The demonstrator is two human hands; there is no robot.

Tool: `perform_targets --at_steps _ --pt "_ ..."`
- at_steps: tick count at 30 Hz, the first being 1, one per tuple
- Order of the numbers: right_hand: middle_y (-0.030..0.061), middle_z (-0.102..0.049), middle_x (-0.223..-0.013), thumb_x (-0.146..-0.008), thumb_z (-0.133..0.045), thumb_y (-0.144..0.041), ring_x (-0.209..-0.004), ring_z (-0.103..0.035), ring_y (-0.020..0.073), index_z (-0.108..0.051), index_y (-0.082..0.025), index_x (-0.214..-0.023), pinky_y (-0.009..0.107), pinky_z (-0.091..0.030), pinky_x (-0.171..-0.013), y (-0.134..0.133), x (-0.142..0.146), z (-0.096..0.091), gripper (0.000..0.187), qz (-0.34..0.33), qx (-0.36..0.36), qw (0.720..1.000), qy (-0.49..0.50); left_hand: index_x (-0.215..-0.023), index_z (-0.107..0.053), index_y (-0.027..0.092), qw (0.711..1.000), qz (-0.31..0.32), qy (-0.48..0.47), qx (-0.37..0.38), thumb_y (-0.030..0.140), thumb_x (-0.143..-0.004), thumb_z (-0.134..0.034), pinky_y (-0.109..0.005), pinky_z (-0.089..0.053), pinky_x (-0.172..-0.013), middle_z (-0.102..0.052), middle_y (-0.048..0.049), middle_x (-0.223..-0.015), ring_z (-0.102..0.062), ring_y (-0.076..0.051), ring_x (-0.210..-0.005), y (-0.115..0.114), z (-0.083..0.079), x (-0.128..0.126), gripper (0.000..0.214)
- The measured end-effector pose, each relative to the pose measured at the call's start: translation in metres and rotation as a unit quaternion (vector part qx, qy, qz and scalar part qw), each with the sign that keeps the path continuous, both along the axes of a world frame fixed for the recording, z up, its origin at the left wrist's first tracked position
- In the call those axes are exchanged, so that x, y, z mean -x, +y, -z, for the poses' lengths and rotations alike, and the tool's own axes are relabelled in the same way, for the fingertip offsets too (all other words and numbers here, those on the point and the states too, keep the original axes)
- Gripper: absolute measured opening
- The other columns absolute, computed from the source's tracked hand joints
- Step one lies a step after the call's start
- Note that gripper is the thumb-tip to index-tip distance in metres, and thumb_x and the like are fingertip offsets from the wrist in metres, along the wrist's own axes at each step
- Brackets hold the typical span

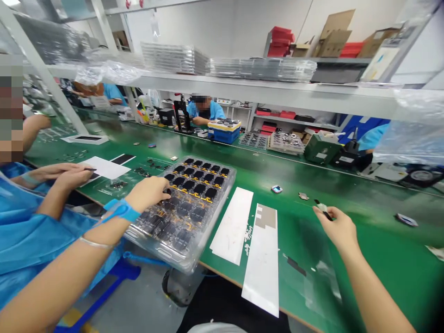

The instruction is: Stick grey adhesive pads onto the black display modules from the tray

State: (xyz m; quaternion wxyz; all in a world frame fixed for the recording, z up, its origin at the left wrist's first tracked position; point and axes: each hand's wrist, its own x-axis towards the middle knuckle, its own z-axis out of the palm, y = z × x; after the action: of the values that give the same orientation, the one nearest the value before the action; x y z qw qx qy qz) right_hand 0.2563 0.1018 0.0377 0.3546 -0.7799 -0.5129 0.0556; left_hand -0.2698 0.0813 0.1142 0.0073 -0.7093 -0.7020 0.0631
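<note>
My left hand, with a blue band at the wrist, reaches over a clear plastic tray. Its thumb and fingers are pressed together at the tray's left cells; whatever is between them is hidden. Rows of small black square parts with orange flex tails fill the tray's far cells, and darker parts lie in the near ones. On the right, my right hand is closed around a slim black tool with a pale wrap, held above the green bench. White backing sheets lie between my hands, one bearing a grey adhesive patch.
At left, a co-worker's hands work beside a white sheet. Small metal-edged pieces dot the green bench. A shelf with stacked clear trays crosses above. Beyond it are a blue-yellow box and another person.
</note>
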Motion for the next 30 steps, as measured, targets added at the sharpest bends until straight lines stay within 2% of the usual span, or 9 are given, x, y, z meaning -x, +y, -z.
perform_targets --at_steps 5,8,10,12,14,19,23,26,30 --pt "0.0059 -0.063 -0.067 -0.07 -0.053 -0.06 -0.061 -0.055 0.0202 -0.058 -0.021 -0.069 0.031 -0.041 -0.059 -0.014 0.025 0.006 0.039 -0.002 -0.091 0.996 0.018 -0.114 -0.064 0.012 0.999 0.04 -0.003 0.01 0.018 -0.087 -0.063 -0.044 -0.051 -0.085 -0.07 -0.0127 -0.101 -0.067 -0.03 -0.096 0.016 -0.008 -0.006 0.028" --pt "0.004 -0.06 -0.065 -0.074 -0.053 -0.054 -0.062 -0.055 0.0184 -0.058 -0.02 -0.07 0.029 -0.044 -0.063 -0.016 0.032 0.014 0.035 -0.009 -0.134 0.99 0.03 -0.118 -0.066 0.01 0.994 0.095 -0.048 0.001 0.005 -0.074 -0.059 -0.044 -0.046 -0.088 -0.071 -0.0176 -0.102 -0.065 -0.039 -0.103 0.022 -0.026 -0.024 0.044" --pt "0.0029 -0.059 -0.063 -0.077 -0.053 -0.052 -0.061 -0.054 0.0171 -0.058 -0.02 -0.07 0.027 -0.044 -0.062 -0.016 0.034 0.019 0.033 -0.023 -0.149 0.988 0.035 -0.114 -0.07 0.015 0.983 0.152 -0.101 0.016 0.008 -0.071 -0.057 -0.04 -0.046 -0.088 -0.072 -0.0125 -0.104 -0.065 -0.036 -0.102 0.025 -0.041 -0.046 0.045" --pt "0.0019 -0.058 -0.061 -0.079 -0.054 -0.05 -0.059 -0.053 0.0159 -0.058 -0.02 -0.07 0.026 -0.043 -0.061 -0.017 0.036 0.025 0.032 -0.043 -0.156 0.986 0.035 -0.104 -0.074 0.022 0.957 0.218 -0.178 0.065 0.015 -0.074 -0.057 -0.035 -0.048 -0.083 -0.072 -0.0054 -0.098 -0.068 -0.029 -0.093 0.028 -0.051 -0.078 0.035" --pt "0.0008 -0.057 -0.061 -0.081 -0.055 -0.05 -0.057 -0.051 0.0148 -0.058 -0.02 -0.069 0.025 -0.042 -0.06 -0.017 0.038 0.03 0.032 -0.065 -0.158 0.985 0.032 -0.094 -0.073 0.02 0.898 0.279 -0.299 0.163 0.022 -0.078 -0.059 -0.032 -0.051 -0.078 -0.072 -0.0043 -0.093 -0.068 -0.024 -0.086 0.029 -0.051 -0.116 0.021" --pt "-0.0022 -0.05 -0.058 -0.086 -0.056 -0.043 -0.053 -0.045 0.0124 -0.055 -0.02 -0.067 0.024 -0.037 -0.055 -0.028 0.05 0.029 0.031 -0.132 -0.151 0.979 0.042 -0.083 -0.054 0.019 0.764 0.294 -0.467 0.336 0.026 -0.082 -0.059 -0.031 -0.057 -0.072 -0.071 -0.004 -0.081 -0.073 -0.021 -0.082 0.024 0.001 -0.195 0.009" --pt "-0.0024 -0.05 -0.061 -0.089 -0.053 -0.035 -0.05 -0.041 0.0103 -0.057 -0.02 -0.072 0.023 -0.033 -0.049 -0.049 0.073 0.016 0.024 -0.224 -0.113 0.965 0.07 -0.082 -0.04 0.021 0.686 0.244 -0.564 0.39 0.036 -0.088 -0.055 -0.035 -0.058 -0.076 -0.068 -0.005 -0.085 -0.073 -0.021 -0.087 0.02 0.044 -0.215 0.021" --pt "-0.0035 -0.055 -0.068 -0.087 -0.057 -0.028 -0.045 -0.033 0.0071 -0.06 -0.021 -0.091 0.021 -0.029 -0.044 -0.062 0.093 0.012 0.009 -0.312 -0.04 0.941 0.125 -0.09 -0.04 0.021 0.645 0.204 -0.615 0.405 0.038 -0.093 -0.05 -0.036 -0.058 -0.079 -0.068 -0.0052 -0.088 -0.072 -0.019 -0.087 0.02 0.056 -0.215 0.02" --pt "-0.0025 -0.061 -0.082 -0.088 -0.06 -0.022 -0.043 -0.026 0.0044 -0.051 -0.025 -0.105 0.02 -0.023 -0.042 -0.072 0.107 0.02 0.019 -0.352 0.013 0.892 0.284 -0.092 -0.043 0.02 0.6 0.15 -0.657 0.432 0.028 -0.091 -0.056 -0.033 -0.056 -0.077 -0.067 -0.0016 -0.084 -0.069 -0.014 -0.076 0.02 0.06 -0.215 0.016"
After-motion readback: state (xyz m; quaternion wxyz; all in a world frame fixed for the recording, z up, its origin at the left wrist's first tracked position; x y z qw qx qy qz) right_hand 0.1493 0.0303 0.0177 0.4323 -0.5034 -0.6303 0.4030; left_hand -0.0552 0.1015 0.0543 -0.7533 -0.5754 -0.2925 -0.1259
